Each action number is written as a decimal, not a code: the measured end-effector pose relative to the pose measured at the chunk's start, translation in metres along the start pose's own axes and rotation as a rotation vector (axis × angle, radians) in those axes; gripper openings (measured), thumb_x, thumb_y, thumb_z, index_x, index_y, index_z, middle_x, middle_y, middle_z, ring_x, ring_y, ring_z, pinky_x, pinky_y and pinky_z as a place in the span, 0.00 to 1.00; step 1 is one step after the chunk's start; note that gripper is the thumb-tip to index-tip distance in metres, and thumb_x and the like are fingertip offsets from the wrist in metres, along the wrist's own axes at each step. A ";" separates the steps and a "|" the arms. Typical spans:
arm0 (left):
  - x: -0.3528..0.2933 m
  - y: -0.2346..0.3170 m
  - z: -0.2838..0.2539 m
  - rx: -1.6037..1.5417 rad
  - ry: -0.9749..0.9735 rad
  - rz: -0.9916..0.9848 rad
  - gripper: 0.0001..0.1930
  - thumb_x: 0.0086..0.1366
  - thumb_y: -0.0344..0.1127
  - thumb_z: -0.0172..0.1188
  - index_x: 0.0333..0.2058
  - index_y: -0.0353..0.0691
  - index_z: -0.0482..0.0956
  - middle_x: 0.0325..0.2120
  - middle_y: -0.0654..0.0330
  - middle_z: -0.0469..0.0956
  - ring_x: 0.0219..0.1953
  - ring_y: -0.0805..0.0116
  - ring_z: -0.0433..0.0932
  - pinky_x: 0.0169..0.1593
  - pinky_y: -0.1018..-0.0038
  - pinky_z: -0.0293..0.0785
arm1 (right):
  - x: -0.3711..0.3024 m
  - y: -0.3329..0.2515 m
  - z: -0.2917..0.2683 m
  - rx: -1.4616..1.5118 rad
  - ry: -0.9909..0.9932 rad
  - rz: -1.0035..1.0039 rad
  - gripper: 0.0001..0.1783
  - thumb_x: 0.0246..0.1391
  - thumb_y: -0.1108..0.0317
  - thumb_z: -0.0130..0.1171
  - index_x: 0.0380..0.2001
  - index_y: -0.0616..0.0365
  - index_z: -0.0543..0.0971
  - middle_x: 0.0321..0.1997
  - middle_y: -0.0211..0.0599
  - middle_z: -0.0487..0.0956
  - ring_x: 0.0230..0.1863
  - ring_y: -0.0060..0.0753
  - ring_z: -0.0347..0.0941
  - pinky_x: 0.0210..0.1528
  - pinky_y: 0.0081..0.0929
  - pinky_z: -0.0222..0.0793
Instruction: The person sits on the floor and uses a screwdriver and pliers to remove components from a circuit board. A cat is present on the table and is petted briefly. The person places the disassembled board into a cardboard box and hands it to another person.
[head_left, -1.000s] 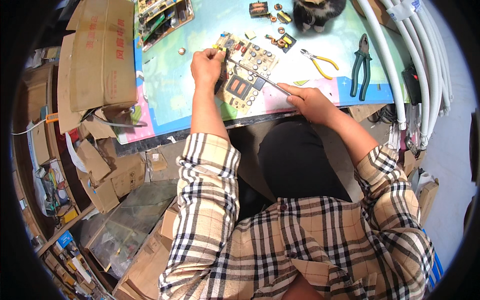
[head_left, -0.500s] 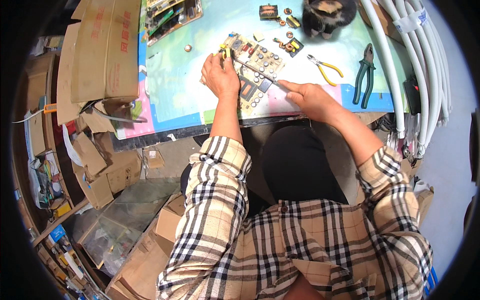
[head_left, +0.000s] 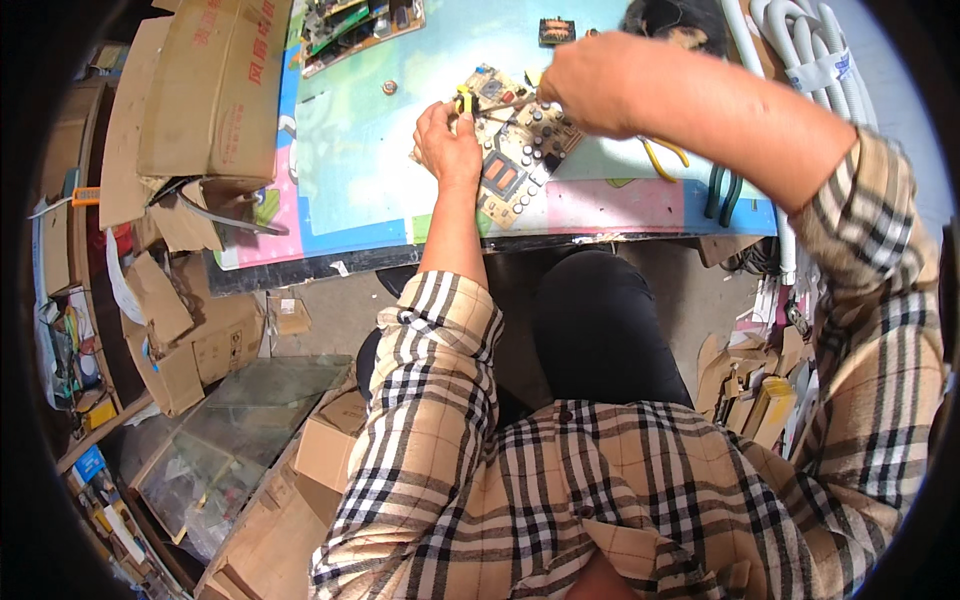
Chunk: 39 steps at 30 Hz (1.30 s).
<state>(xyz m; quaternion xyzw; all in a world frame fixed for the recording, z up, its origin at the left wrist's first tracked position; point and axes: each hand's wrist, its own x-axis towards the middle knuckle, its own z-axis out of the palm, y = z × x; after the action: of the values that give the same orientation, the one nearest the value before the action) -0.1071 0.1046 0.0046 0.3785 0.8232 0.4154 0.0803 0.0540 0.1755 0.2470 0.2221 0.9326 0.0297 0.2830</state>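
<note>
A tan circuit board (head_left: 535, 130), crowded with capacitors and coils, lies tilted on the table's near part. Around its left edge closes my left hand (head_left: 448, 150), the thumb and forefinger beside a yellow-and-black component (head_left: 465, 100). My right hand (head_left: 590, 85) is closed on a screwdriver (head_left: 510, 105), whose handle is hidden in the fist. The thin shaft slants across the board toward the yellow component; whether its tip touches is too small to tell.
Yellow-handled cutters (head_left: 665, 158) and green-handled pliers (head_left: 722, 195) lie partly under my right forearm. A black-and-orange cat (head_left: 690, 30) sits at the far right near white corrugated hoses (head_left: 810, 50). More circuit boards (head_left: 360, 35), a small coil (head_left: 389, 88) and a cardboard box (head_left: 205, 90) stand left.
My right hand has swung up and away from me with the screwdriver, turning its shaft nearly level. My forearm now covers the loose coils and part of the pliers. My left hand stays at the board.
</note>
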 end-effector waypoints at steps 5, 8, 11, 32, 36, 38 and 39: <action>0.002 0.005 0.016 -0.062 0.082 -0.005 0.14 0.60 0.36 0.64 0.44 0.37 0.80 0.53 0.55 0.73 0.58 0.54 0.67 0.63 0.57 0.57 | 0.026 0.018 -0.034 -0.183 -0.115 -0.203 0.19 0.48 0.53 0.67 0.36 0.56 0.86 0.39 0.46 0.85 0.41 0.40 0.83 0.42 0.38 0.78; 0.019 -0.007 0.018 -0.357 0.108 -0.147 0.14 0.61 0.35 0.63 0.43 0.34 0.79 0.52 0.52 0.74 0.54 0.54 0.71 0.60 0.60 0.63 | 0.012 0.008 -0.010 0.015 0.002 0.015 0.21 0.56 0.71 0.53 0.53 0.51 0.81 0.43 0.49 0.83 0.44 0.50 0.81 0.48 0.42 0.77; 0.032 -0.021 0.010 -0.623 0.145 -0.290 0.11 0.62 0.33 0.63 0.40 0.31 0.79 0.43 0.48 0.79 0.43 0.57 0.78 0.50 0.66 0.72 | -0.011 0.023 0.068 0.307 0.225 0.012 0.21 0.62 0.64 0.54 0.58 0.48 0.76 0.38 0.54 0.82 0.38 0.55 0.80 0.44 0.45 0.77; 0.052 0.066 -0.023 -0.261 -0.489 -0.178 0.15 0.66 0.36 0.61 0.45 0.30 0.81 0.36 0.55 0.82 0.36 0.67 0.82 0.38 0.71 0.77 | -0.110 -0.087 0.257 1.484 0.421 0.500 0.19 0.63 0.65 0.56 0.56 0.56 0.76 0.27 0.47 0.80 0.29 0.44 0.78 0.36 0.37 0.72; 0.049 0.023 -0.089 -0.139 -0.380 -0.253 0.15 0.66 0.38 0.60 0.43 0.32 0.81 0.36 0.57 0.82 0.37 0.68 0.81 0.39 0.72 0.76 | -0.100 -0.090 0.253 1.500 0.365 0.466 0.16 0.62 0.65 0.57 0.51 0.59 0.76 0.32 0.54 0.81 0.38 0.58 0.78 0.42 0.43 0.72; 0.032 0.011 -0.113 -0.183 -0.314 -0.364 0.14 0.66 0.38 0.60 0.43 0.32 0.81 0.35 0.57 0.82 0.36 0.69 0.81 0.38 0.72 0.76 | -0.096 -0.090 0.258 1.443 0.349 0.436 0.15 0.61 0.63 0.57 0.48 0.60 0.76 0.32 0.54 0.80 0.37 0.57 0.78 0.41 0.42 0.72; 0.022 0.003 -0.123 -0.199 -0.306 -0.397 0.14 0.66 0.38 0.60 0.43 0.32 0.81 0.35 0.57 0.82 0.36 0.68 0.81 0.38 0.72 0.76 | -0.096 -0.091 0.258 1.409 0.339 0.424 0.15 0.61 0.62 0.58 0.46 0.61 0.76 0.32 0.54 0.80 0.36 0.57 0.78 0.40 0.42 0.71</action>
<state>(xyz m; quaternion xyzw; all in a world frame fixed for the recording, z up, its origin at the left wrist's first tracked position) -0.1757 0.0450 0.0900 0.2581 0.8149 0.4082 0.3204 0.2286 0.0346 0.0635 0.5176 0.6991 -0.4859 -0.0852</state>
